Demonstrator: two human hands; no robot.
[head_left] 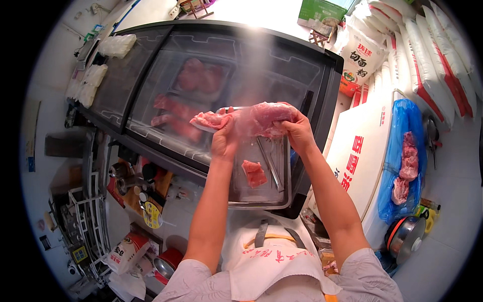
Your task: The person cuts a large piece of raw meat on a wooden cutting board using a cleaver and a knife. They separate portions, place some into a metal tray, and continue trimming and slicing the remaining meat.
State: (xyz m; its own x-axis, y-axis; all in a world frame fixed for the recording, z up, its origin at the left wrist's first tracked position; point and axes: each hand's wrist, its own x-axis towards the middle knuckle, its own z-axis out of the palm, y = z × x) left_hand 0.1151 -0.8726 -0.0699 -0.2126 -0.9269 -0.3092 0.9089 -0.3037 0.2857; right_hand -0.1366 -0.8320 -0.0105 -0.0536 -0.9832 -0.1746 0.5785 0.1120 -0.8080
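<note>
Both hands gripping one slab of raw pink meat (pixel 251 120), holding it raised above a metal tray (pixel 261 201). Left hand (pixel 225 139) closing its fingers around the slab's left part, right hand (pixel 297 132) clamping its fingers over the right end. Sitting on the tray below: a smaller piece of meat (pixel 254 173) and, just beside it, metal tongs (pixel 271 166). Resting under the tray: a glass-topped chest freezer (pixel 211 85) showing more red cuts through its sliding lids. Lying well apart at the right, on a blue plastic sheet (pixel 402 166) covering a white chest (pixel 362 151): two more pieces of meat (pixel 406 166). Leaning beyond: stacked white sacks (pixel 432 55).
</note>
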